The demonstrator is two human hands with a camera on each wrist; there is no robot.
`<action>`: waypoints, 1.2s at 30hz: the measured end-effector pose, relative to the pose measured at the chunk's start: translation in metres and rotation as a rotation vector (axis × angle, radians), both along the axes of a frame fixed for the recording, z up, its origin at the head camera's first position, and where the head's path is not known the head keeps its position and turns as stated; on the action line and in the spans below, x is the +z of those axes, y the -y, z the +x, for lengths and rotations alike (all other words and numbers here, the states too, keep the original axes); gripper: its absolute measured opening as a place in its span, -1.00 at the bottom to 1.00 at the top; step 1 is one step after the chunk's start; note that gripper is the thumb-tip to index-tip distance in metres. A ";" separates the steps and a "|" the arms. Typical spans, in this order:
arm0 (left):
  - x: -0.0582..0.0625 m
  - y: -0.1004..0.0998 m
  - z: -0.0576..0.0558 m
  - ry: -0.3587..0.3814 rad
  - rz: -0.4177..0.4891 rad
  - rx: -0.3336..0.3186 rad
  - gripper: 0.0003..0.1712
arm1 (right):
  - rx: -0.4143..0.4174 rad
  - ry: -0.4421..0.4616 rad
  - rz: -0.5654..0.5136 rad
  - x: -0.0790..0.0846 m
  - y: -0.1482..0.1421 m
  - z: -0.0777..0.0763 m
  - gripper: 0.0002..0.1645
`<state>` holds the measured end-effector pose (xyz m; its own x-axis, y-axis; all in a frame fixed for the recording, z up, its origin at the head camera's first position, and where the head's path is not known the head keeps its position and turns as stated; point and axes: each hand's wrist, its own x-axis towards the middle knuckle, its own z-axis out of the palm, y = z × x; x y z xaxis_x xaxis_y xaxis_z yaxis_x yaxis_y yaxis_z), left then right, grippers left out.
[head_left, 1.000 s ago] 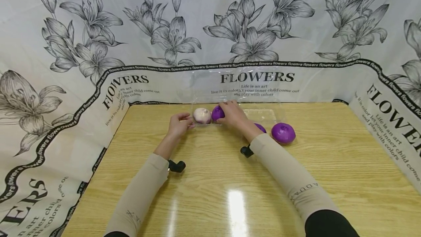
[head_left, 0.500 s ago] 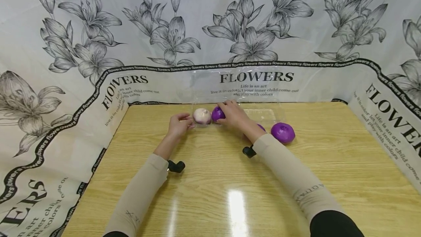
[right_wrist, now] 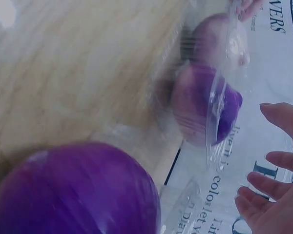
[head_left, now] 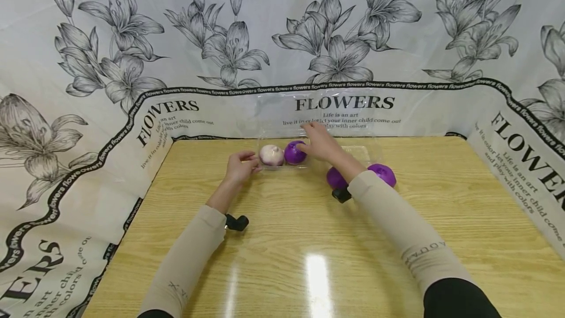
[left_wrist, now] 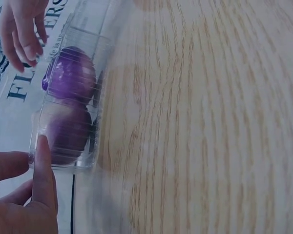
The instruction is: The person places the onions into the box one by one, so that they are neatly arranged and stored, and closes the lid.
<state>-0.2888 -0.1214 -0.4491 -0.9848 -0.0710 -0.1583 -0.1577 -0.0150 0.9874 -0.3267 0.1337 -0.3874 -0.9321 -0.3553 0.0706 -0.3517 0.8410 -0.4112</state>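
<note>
At the far side of the table a clear plastic clamshell box [head_left: 356, 153] stands with its lid raised. In its left end sit a whitish onion-like bulb [head_left: 271, 155] tinged with purple and a purple onion [head_left: 294, 153], side by side. My left hand [head_left: 240, 167] pinches the box's left corner between thumb and index finger, as the left wrist view shows. My right hand [head_left: 322, 144] is just right of the boxed purple onion, fingers spread and holding nothing in the right wrist view [right_wrist: 278, 180].
Two more purple onions, one [head_left: 336, 178] partly under my right wrist and another [head_left: 385, 174] partly behind the sleeve, lie on the wooden table [head_left: 282, 229] in front of the box. A flower-printed cloth [head_left: 247, 112] hangs behind the table and along both sides.
My right hand has released the purple onion in the box and lifted away up and to the right, its fingers opening. The left hand stays at the box corner.
</note>
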 end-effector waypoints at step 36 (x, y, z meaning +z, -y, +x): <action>-0.001 0.001 -0.002 -0.009 0.022 0.002 -0.56 | -0.114 0.191 -0.412 0.012 -0.013 -0.038 -0.15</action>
